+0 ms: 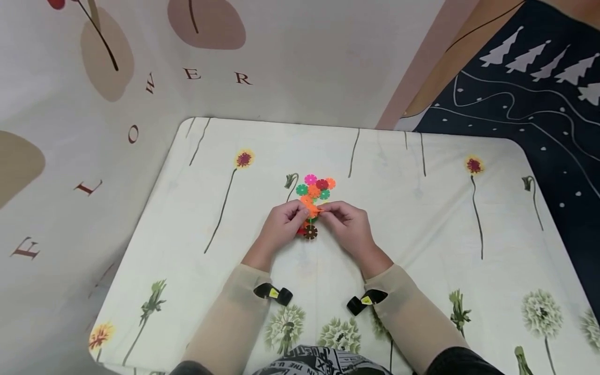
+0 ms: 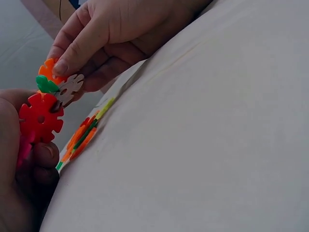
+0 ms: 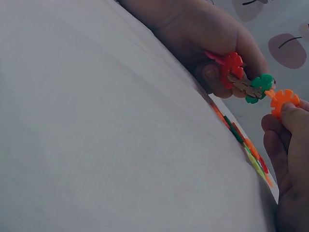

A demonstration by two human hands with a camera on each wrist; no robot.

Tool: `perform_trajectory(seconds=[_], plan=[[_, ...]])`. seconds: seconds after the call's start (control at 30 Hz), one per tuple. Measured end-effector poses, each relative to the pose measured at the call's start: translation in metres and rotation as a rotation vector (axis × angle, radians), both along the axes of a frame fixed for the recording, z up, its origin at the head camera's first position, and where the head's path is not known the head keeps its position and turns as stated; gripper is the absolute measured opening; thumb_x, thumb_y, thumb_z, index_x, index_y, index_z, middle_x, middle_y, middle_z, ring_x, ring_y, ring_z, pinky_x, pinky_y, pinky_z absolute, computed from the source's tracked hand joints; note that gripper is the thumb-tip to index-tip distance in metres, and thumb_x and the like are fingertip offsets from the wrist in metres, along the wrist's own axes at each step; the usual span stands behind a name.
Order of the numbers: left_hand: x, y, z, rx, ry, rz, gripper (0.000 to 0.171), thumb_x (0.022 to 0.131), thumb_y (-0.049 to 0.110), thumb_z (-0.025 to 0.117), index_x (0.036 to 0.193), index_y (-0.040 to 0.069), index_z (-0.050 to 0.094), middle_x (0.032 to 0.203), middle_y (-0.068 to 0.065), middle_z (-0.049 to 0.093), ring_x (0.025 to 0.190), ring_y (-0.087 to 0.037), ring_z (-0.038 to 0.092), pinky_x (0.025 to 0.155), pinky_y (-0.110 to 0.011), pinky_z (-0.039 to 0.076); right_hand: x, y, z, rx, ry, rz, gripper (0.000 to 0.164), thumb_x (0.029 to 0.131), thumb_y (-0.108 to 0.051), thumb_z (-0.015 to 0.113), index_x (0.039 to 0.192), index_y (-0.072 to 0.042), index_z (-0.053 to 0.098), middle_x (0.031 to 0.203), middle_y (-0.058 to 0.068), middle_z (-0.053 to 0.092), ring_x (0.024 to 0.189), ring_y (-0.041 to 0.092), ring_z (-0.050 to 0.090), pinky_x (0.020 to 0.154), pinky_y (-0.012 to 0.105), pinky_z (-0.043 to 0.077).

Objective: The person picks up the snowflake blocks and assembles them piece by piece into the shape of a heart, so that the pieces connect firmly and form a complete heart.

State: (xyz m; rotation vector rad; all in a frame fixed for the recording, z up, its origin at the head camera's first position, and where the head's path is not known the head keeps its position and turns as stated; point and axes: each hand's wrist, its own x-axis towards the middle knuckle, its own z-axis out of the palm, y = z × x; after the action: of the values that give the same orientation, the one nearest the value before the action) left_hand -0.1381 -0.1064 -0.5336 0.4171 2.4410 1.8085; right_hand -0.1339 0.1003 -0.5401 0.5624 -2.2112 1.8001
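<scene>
Both hands meet over the table in the head view, working on a short chain of notched plastic interlocking discs. My left hand [image 1: 281, 224] grips the chain at its red disc [image 2: 33, 110], with a pink disc tucked against the palm. From there a brown disc [image 2: 73, 85] and a green disc [image 3: 262, 82] follow, slotted together at angles. At the other end, my right hand [image 1: 350, 228] pinches an orange disc [image 3: 282, 100] between thumb and fingers. The orange disc meets the green one at its edge; I cannot tell whether their notches are fully engaged.
Just beyond the hands lies a cluster of loose discs, among them a pink disc [image 1: 310, 179], a dark red disc [image 1: 322, 184] and a green disc [image 1: 302, 190]. They lie flat on the flower-printed tablecloth [image 1: 412, 219]. A printed curtain [image 1: 319, 67] hangs behind the table.
</scene>
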Motion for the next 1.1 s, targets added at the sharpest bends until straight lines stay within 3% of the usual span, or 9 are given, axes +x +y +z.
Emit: perform_trajectory(seconds=[0.13,0.33,0.47,0.63,1.1], plan=[[-0.0004,0.0006,-0.0014,-0.004,0.018,0.013,0.021,0.107,0.016,0.066,0.086,0.011,0.064,0.067,0.001,0.052,0.067,-0.02,0.051,0.065,-0.031,0.042,-0.0012,0.0023,-0.0018,0.04,0.041,-0.01,0.018,0.091,0.008,0.08,0.107,-0.001,0.079,0.103,0.012,0.079,0.088,0.029,0.075,0.081,0.023,0.059],[0.0004,0.002,0.0004,-0.002,0.0,0.056,0.022,0.107,0.016,0.066,0.086,0.01,0.064,0.066,0.0,0.05,0.068,-0.021,0.051,0.066,-0.032,0.042,-0.004,0.0079,-0.0011,0.202,0.093,-0.11,0.02,0.09,0.005,0.08,0.109,-0.003,0.077,0.11,0.011,0.077,0.102,0.027,0.068,0.089,0.04,0.057],[0.0006,0.0024,0.0014,-0.007,-0.019,0.072,0.021,0.107,0.018,0.066,0.088,0.01,0.065,0.067,0.0,0.051,0.069,-0.022,0.052,0.068,-0.032,0.043,-0.0067,0.0103,0.0007,0.366,0.03,-0.192,0.021,0.089,-0.004,0.08,0.11,-0.005,0.078,0.12,0.01,0.075,0.118,0.032,0.059,0.101,0.049,0.048],[-0.0002,0.0021,0.0011,-0.02,-0.022,0.066,0.023,0.108,0.018,0.063,0.087,0.01,0.063,0.066,-0.001,0.049,0.067,-0.022,0.05,0.067,-0.033,0.041,-0.0076,0.0095,0.0035,0.53,-0.102,-0.188,0.03,0.091,-0.016,0.08,0.12,-0.008,0.079,0.136,0.011,0.068,0.134,0.037,0.047,0.11,0.055,0.04],[0.0001,0.0028,-0.0016,-0.037,-0.011,0.076,0.024,0.108,0.02,0.064,0.086,0.011,0.063,0.066,-0.001,0.052,0.067,-0.023,0.053,0.067,-0.035,0.043,-0.0055,0.0076,0.0034,0.665,-0.148,-0.173,0.042,0.097,-0.028,0.077,0.134,-0.008,0.074,0.144,0.013,0.058,0.133,0.039,0.042,0.109,0.057,0.038]])
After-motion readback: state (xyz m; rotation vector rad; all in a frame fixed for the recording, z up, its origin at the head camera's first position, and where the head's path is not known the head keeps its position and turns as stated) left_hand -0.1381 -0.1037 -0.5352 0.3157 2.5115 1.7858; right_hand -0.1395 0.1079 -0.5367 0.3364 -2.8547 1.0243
